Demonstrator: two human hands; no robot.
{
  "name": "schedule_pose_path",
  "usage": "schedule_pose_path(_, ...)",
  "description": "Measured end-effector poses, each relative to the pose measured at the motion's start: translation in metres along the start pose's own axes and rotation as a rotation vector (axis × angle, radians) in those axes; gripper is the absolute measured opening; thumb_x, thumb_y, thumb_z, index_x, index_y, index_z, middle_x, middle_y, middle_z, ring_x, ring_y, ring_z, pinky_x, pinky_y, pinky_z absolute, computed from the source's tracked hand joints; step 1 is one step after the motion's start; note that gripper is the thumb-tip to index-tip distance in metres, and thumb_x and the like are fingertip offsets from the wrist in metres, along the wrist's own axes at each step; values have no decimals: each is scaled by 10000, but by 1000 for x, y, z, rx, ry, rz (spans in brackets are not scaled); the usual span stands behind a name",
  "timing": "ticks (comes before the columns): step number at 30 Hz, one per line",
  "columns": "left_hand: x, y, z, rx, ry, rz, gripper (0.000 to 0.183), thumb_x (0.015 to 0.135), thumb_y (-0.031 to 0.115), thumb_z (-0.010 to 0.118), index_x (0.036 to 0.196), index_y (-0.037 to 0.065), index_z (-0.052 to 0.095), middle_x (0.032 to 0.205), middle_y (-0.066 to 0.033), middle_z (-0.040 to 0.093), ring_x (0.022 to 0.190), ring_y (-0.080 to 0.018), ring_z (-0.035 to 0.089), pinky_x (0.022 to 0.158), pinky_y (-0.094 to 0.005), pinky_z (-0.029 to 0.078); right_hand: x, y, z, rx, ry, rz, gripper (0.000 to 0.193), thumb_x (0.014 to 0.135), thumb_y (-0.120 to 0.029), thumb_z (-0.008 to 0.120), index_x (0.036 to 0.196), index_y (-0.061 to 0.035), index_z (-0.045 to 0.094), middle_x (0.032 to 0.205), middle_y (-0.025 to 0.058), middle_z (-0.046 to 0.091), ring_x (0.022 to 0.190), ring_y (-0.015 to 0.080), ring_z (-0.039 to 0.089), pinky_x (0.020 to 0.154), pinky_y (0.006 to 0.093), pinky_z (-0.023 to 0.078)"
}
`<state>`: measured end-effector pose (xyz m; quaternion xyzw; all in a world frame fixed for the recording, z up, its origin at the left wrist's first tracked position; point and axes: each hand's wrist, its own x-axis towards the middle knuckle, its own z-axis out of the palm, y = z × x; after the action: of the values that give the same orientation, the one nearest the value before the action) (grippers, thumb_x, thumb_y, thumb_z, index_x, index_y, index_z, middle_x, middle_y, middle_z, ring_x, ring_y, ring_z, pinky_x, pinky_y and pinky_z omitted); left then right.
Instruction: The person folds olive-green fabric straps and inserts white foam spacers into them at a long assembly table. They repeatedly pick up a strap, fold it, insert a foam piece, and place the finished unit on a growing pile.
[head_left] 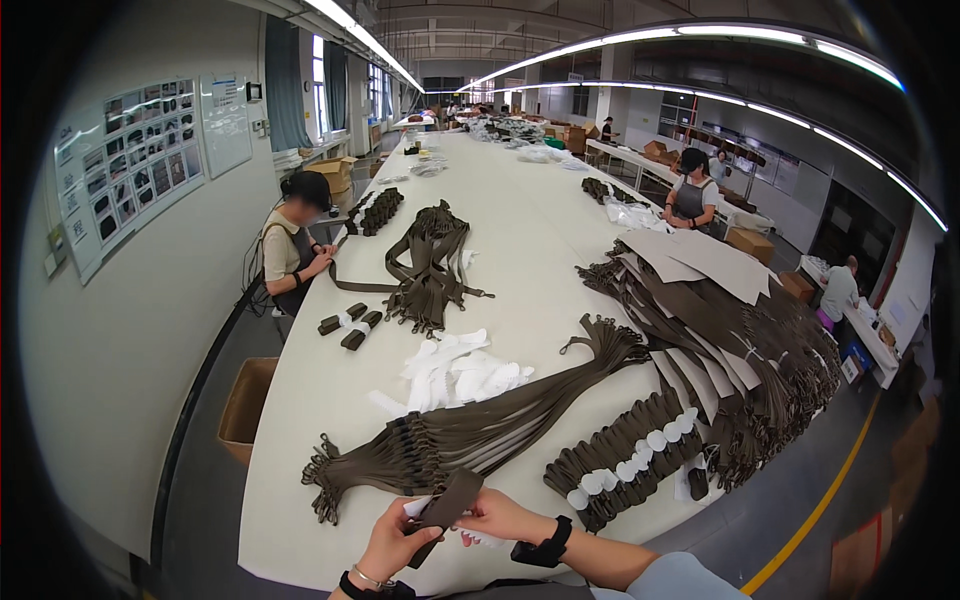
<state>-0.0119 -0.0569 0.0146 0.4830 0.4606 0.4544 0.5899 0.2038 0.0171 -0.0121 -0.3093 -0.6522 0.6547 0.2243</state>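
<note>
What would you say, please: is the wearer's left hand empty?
No, the left hand holds a folded, flat, dark-brown fabric strap between its thumb and fingers.

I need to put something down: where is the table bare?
Bare: the table left of the long straps, and its middle, between the looped straps and the pile. Crowded: its right side, with pile and bundles.

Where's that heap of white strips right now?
In the head view, the heap of white strips lies on the pale table just left of centre, between the nearer fan of long brown straps and the farther clump of looped straps.
</note>
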Motion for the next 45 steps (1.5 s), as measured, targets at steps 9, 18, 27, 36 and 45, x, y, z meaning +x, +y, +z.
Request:
schedule_pose_path(9, 3, -43, -16, 220, 35, 11, 560, 833, 77, 777, 1305, -49, 502, 1092, -101, 670, 904, -146, 664, 805, -286, 550, -41, 1, -4, 92, -251, -61, 257, 1006, -52, 512, 1251, -35, 590, 968, 32, 682, 928, 145, 685, 822, 283, 543)
schedule_pose_path(18, -1, -53, -2, 421, -95, -50, 484, 821, 202, 795, 1204, -5, 584, 978, -107, 684, 838, -139, 644, 732, -298, 527, -49, -31, 14, -973, -44, -620, 34, 873, -146, 670, 883, -115, 679, 851, -15, 590, 850, 184, 583, 739, 307, 482)
schedule_pose_path(27, -7, -36, 29, 713, -109, 131, 401, 806, 145, 745, 1137, 48, 541, 878, -216, 670, 829, -424, 651, 699, -461, 514, -44, 6, 17, -489, 404, -326, 150, 756, -78, 785, 748, -44, 639, 1039, 94, 605, 980, 264, 580, 803, 344, 487)
schedule_pose_path(36, -13, -47, 36, 663, -140, 101, 497, 802, 111, 749, 1209, 44, 471, 892, -225, 683, 840, -411, 672, 725, -451, 523, -42, 23, 14, -496, 341, -186, 189, 856, -136, 703, 785, 25, 633, 868, 102, 673, 762, 271, 618, 682, 349, 492)
schedule_pose_path(45, -15, -45, 41, 630, -207, 45, 620, 796, 99, 750, 1317, 104, 413, 934, -244, 673, 874, -442, 656, 724, -455, 521, -55, 26, 22, -490, 422, -50, 183, 820, -138, 709, 717, -22, 612, 696, 149, 617, 606, 319, 604, 588, 380, 492)
